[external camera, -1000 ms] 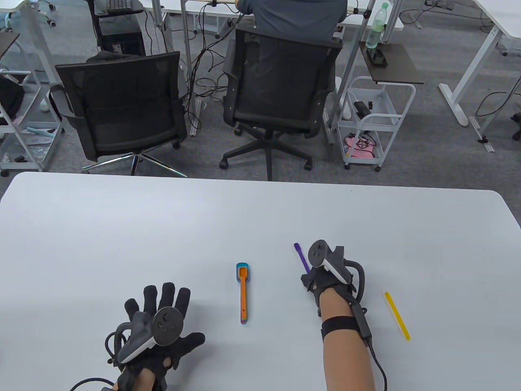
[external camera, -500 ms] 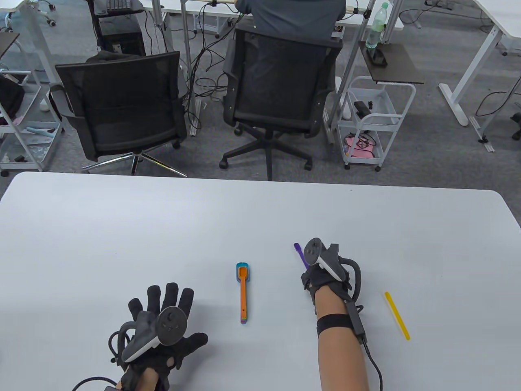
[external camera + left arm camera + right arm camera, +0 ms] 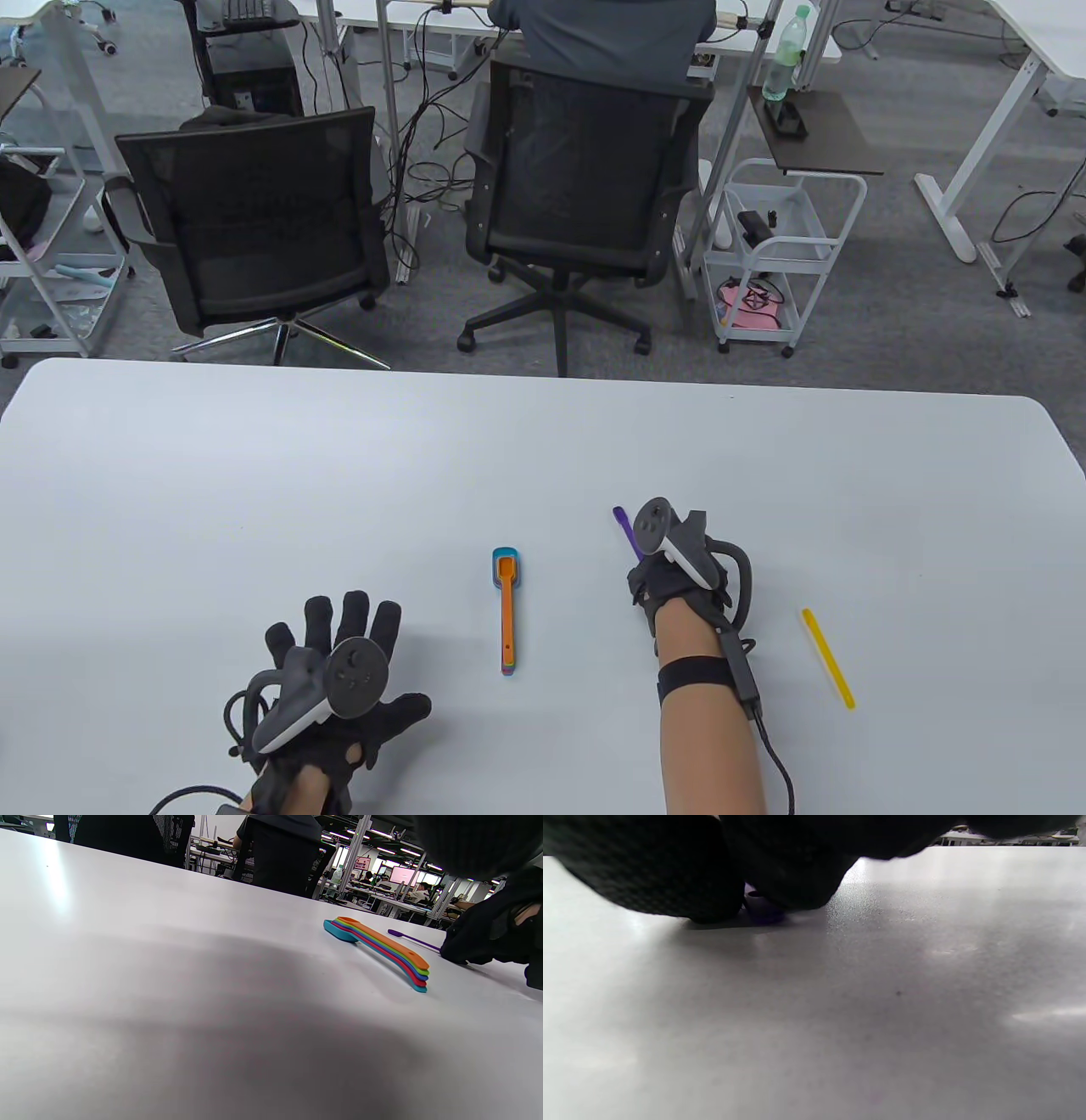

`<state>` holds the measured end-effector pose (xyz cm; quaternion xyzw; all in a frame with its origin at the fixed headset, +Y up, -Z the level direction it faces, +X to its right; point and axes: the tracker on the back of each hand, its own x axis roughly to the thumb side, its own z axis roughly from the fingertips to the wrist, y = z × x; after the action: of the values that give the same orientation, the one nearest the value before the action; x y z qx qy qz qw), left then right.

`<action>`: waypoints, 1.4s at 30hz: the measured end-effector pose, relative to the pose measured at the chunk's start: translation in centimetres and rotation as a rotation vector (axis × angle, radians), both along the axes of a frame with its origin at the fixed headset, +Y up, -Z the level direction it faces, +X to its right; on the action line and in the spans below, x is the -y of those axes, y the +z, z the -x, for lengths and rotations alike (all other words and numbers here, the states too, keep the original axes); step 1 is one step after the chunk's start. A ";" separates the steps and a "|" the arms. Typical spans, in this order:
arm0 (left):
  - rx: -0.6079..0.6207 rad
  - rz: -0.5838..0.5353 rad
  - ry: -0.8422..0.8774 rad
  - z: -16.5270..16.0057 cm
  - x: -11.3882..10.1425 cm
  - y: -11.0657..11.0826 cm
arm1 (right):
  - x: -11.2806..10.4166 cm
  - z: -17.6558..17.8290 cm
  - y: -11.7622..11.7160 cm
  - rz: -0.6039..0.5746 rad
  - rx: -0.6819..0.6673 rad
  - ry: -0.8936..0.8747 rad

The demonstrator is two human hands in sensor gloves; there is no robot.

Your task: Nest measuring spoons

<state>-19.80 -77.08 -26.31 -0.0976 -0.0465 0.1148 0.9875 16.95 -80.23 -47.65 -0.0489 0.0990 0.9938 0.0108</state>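
A stack of nested spoons (image 3: pixel 506 609) lay near the middle of the white table (image 3: pixel 543 441), toward its near edge, handles pointing to the near side and bowls to the far side. The largest bowl, a teal one, held the smaller bowls inside it, with an orange spoon on top. In the left wrist view the stack (image 3: pixel 379 948) showed its layers plainly: teal at the bottom, then red, blue, green and orange, the handles fanned slightly apart at their ends.

To the right of the stack, a purple spoon (image 3: pixel 626 531) lay on the table with its thin handle angled toward the far left. The right hand (image 3: pixel 670 577) was curled down over its near end. In the right wrist view the gloved fingertips (image 3: pixel 649 874) pressed on the table with a bit of purple (image 3: pixel 763 911) showing between them, so the hand seemed to be pinching that spoon, which was not lifted off the table. In the left wrist view the purple handle (image 3: pixel 411 938) stuck out past the right hand (image 3: pixel 488 938).

Farther right, well apart from the hand, a yellow stick (image 3: pixel 827 658) lay flat on the table; its bowl end could not be made out.

The left hand (image 3: pixel 339 679) rested at the near left, fingers spread and holding nothing.
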 end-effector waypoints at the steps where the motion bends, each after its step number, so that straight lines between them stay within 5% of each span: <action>1: 0.000 0.000 0.001 0.0 0.0 0.0 | 0.0 0.0 0.0 -0.003 0.001 0.000; 13: -0.001 0.003 0.020 0.1 -0.2 0.2 | -0.3 -0.6 2.4 -0.057 0.060 -0.038; 20: 0.003 0.014 0.024 0.0 -0.1 0.3 | -3.2 0.4 6.5 -0.082 0.104 -0.096; 31: 0.012 0.000 0.012 -0.2 -0.5 0.9 | -6.3 6.8 12.4 -0.101 0.183 -0.117; 42: -0.007 0.020 0.011 0.3 -0.2 0.9 | -5.9 13.3 14.1 -0.123 0.138 -0.114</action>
<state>-20.14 -76.85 -25.41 -0.1067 -0.0426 0.1210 0.9860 3.65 -74.34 -33.57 -0.1107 0.0393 0.9901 0.0772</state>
